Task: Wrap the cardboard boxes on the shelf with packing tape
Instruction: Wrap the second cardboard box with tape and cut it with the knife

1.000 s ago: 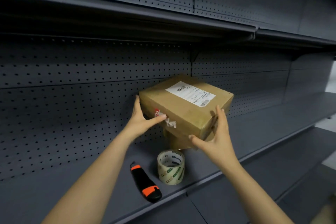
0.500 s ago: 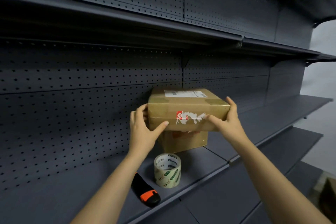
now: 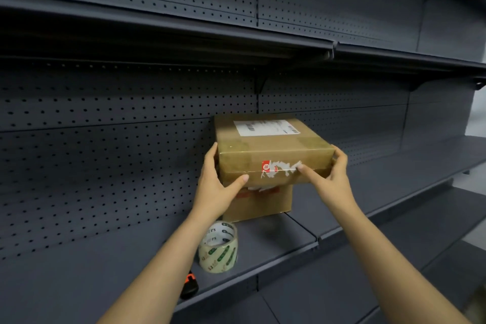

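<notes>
A flat cardboard box (image 3: 271,151) with a white shipping label on top and a torn red-and-white sticker on its front sits level on top of a smaller cardboard box (image 3: 265,204). My left hand (image 3: 214,189) grips its left end, thumb on the front face. My right hand (image 3: 330,179) grips its right end, thumb near the sticker. A roll of clear packing tape (image 3: 218,250) with green print stands on the shelf (image 3: 278,242) below the boxes.
An orange-and-black utility knife (image 3: 190,285) lies near the shelf's front edge, mostly hidden by my left forearm. Dark pegboard backs the shelf. Another shelf overhangs above, and more shelving runs to the right and below.
The upper box has turned from a tilted, corner-on pose to level and square on the lower box. Both hands stayed on its ends. The view shifted left and closer.
</notes>
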Demonstrator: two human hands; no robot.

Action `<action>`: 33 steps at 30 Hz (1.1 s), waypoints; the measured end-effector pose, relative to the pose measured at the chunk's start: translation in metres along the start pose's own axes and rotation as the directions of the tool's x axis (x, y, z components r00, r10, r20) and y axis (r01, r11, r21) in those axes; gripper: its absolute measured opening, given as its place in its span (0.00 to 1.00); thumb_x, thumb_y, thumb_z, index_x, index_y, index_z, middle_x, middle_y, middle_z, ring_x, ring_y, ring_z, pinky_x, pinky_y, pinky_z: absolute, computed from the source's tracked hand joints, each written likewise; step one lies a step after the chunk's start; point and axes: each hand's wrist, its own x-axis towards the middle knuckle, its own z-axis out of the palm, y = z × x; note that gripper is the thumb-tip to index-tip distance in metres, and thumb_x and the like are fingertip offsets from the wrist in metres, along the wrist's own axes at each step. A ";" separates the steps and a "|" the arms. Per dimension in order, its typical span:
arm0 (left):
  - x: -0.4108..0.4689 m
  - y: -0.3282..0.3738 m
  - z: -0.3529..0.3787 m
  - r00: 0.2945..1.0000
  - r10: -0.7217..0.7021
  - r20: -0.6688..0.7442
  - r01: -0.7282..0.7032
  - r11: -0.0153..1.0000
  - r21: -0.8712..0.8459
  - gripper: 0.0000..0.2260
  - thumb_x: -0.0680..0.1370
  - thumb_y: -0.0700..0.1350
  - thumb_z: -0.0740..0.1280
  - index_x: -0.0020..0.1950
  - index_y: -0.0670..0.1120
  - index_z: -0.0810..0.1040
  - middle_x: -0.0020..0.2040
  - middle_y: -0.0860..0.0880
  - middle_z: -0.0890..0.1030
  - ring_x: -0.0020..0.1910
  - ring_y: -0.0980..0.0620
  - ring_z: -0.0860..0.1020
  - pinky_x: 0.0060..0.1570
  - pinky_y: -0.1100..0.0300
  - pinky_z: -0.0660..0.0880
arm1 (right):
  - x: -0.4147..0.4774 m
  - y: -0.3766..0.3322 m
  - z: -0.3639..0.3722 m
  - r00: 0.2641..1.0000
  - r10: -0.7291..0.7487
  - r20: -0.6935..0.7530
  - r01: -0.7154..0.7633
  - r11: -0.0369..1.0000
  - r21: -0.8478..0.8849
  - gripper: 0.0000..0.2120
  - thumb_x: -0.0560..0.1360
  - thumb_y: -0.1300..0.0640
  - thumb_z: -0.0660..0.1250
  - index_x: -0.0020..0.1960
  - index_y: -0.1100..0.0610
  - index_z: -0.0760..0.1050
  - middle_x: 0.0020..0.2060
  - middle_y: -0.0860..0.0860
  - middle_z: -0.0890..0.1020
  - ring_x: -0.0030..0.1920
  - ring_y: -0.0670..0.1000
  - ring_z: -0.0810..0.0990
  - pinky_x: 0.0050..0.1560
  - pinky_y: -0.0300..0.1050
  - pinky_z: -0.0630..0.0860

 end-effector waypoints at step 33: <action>0.003 -0.063 0.229 0.979 -0.094 0.183 -0.002 0.884 0.467 0.36 0.74 0.47 0.75 0.76 0.42 0.61 0.71 0.44 0.64 0.69 0.45 0.68 0.68 0.56 0.66 | 0.012 0.160 -0.141 0.955 0.146 -0.259 -0.266 0.809 -0.525 0.53 0.66 0.47 0.79 0.79 0.55 0.50 0.72 0.54 0.62 0.73 0.54 0.61 0.72 0.56 0.64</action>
